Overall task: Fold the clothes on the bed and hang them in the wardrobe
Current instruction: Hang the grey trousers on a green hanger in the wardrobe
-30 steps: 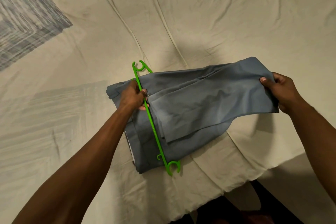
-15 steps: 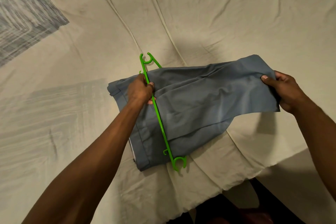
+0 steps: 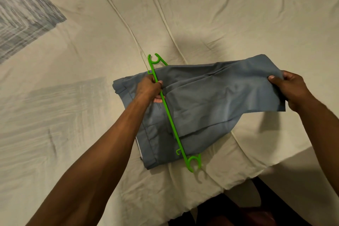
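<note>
- Trousers (image 3: 211,101), blue-grey and folded, lie on the near part of the bed (image 3: 201,14), their waistband end flat on the sheet and the leg end lifted off it to the right.
- Nearest of the task's things, the green plastic hanger (image 3: 169,113) lies slantwise across the trousers, one hooked end at the near edge of the cloth and the other past the far edge; its bar looks thin, stiff and light, though probably springy if loaded at one end.
- Left hand (image 3: 149,88) has its fingers curled round the hanger bar toward its far half, pressing it onto the cloth.
- Right hand (image 3: 288,88) pinches the leg end between thumb and fingers, holding it up clear of the sheet.
- Cloth sags between the hands: soft, limp, smooth-looking, likely to slide over the bar, so it is best held at the hem corners and drawn taut.
- Farther off, a grey patterned bedcover (image 3: 23,14) lies at the far left.
</note>
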Action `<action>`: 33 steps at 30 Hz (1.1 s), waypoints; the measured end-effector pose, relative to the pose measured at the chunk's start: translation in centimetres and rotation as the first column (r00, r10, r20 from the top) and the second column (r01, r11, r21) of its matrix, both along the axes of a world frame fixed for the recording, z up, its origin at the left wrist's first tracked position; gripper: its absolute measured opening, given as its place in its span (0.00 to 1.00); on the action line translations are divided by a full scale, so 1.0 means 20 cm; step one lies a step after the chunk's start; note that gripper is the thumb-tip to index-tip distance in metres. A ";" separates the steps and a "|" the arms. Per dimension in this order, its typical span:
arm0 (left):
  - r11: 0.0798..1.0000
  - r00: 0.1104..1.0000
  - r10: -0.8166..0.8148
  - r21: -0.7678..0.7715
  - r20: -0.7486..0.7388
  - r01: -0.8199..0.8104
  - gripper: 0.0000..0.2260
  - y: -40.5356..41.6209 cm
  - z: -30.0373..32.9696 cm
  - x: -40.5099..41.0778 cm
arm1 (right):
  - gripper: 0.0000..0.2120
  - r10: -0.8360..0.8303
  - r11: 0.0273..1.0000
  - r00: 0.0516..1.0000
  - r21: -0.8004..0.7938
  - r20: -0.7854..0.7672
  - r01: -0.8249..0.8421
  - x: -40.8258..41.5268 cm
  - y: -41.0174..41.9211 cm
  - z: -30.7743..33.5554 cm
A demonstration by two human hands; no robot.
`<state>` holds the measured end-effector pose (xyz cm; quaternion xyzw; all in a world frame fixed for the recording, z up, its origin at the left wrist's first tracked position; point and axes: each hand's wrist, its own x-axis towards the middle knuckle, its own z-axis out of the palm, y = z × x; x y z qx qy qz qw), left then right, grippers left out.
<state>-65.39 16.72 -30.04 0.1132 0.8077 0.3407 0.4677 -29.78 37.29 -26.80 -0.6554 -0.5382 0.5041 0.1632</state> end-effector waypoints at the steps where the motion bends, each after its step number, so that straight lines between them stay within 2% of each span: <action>1: 1.000 0.999 0.020 0.009 0.029 -0.020 0.09 -0.01 -0.01 0.00 | 0.08 0.009 0.999 0.997 0.030 0.082 -0.012 0.00 0.00 -0.03; 3: 0.998 0.995 0.049 0.036 0.089 -0.052 0.08 -0.04 -0.02 0.02 | 0.10 0.004 0.998 0.972 0.061 0.233 -0.019 0.01 0.00 -0.07; 5: 0.994 0.988 0.057 0.089 0.144 -0.070 0.04 -0.07 -0.02 0.04 | 0.16 0.003 0.998 0.933 0.061 0.361 -0.027 0.00 -0.03 -0.11; 7: 0.987 0.982 0.071 0.128 0.176 -0.094 0.00 -0.12 -0.01 0.06 | 0.23 -0.039 0.992 0.848 0.124 0.529 -0.032 -0.03 -0.11 -0.11; 8: 0.985 0.979 0.080 0.138 0.190 -0.107 0.01 -0.14 -0.01 0.07 | 0.24 -0.078 0.975 0.797 0.213 0.600 -0.066 -0.06 -0.16 -0.11; 9: 0.983 0.976 0.084 0.142 0.202 -0.114 0.02 -0.17 -0.02 0.08 | 0.22 -0.108 0.936 0.775 0.326 0.622 -0.131 -0.09 -0.23 -0.10; 10: 0.982 0.972 0.086 0.145 0.216 -0.119 0.03 -0.19 -0.02 0.09 | 0.18 -0.097 0.879 0.798 0.428 0.595 -0.212 -0.14 -0.33 -0.10; 12: 0.977 0.967 0.096 0.162 0.235 -0.136 0.05 -0.21 -0.01 0.12 | 0.11 0.102 0.776 0.859 0.500 0.502 -0.384 -0.29 -0.59 -0.08; 14: 0.969 0.963 0.112 0.188 0.246 -0.161 0.07 -0.21 0.00 0.13 | 0.13 0.364 0.692 0.802 0.439 0.473 -0.573 -0.46 -0.90 -0.08; 16: 0.959 0.955 0.120 0.218 0.273 -0.182 0.10 -0.23 0.01 0.14 | 0.15 0.547 0.606 0.650 0.286 0.528 -0.742 -0.61 -1.19 -0.11; 18: 0.952 0.953 0.113 0.244 0.280 -0.185 0.11 -0.25 0.02 0.14 | 0.19 0.635 0.579 0.510 0.079 0.581 -0.811 -0.70 -1.38 -0.14; 20: 0.951 0.960 0.146 0.233 0.240 -0.203 0.12 -0.30 0.00 0.16 | 0.20 0.645 0.605 0.443 -0.062 0.623 -0.794 -0.73 -1.45 -0.16; 22: 0.957 0.969 0.224 0.165 0.108 -0.239 0.10 -0.38 -0.06 0.20 | 0.15 0.612 0.666 0.467 -0.097 0.638 -0.740 -0.74 -1.44 -0.16; 24: 0.969 0.968 0.240 0.080 -0.073 -0.234 0.04 -0.46 -0.13 0.27 | 0.12 0.578 0.725 0.548 -0.073 0.604 -0.685 -0.71 -1.43 -0.16; 27: 0.999 0.947 0.009 -0.046 -0.321 -0.025 0.11 -0.49 -0.16 0.40 | 0.10 0.505 0.780 0.646 0.017 0.573 -0.625 -0.65 -1.44 -0.15; 30: 0.991 0.944 -0.071 -0.132 -0.324 0.029 0.15 -0.43 -0.14 0.46 | 0.11 0.424 0.811 0.678 0.082 0.600 -0.580 -0.60 -1.44 -0.17; 33: 0.982 0.935 -0.119 -0.179 -0.334 0.061 0.11 -0.39 -0.14 0.46 | 0.09 0.368 0.825 0.697 0.129 0.616 -0.550 -0.58 -1.44 -0.19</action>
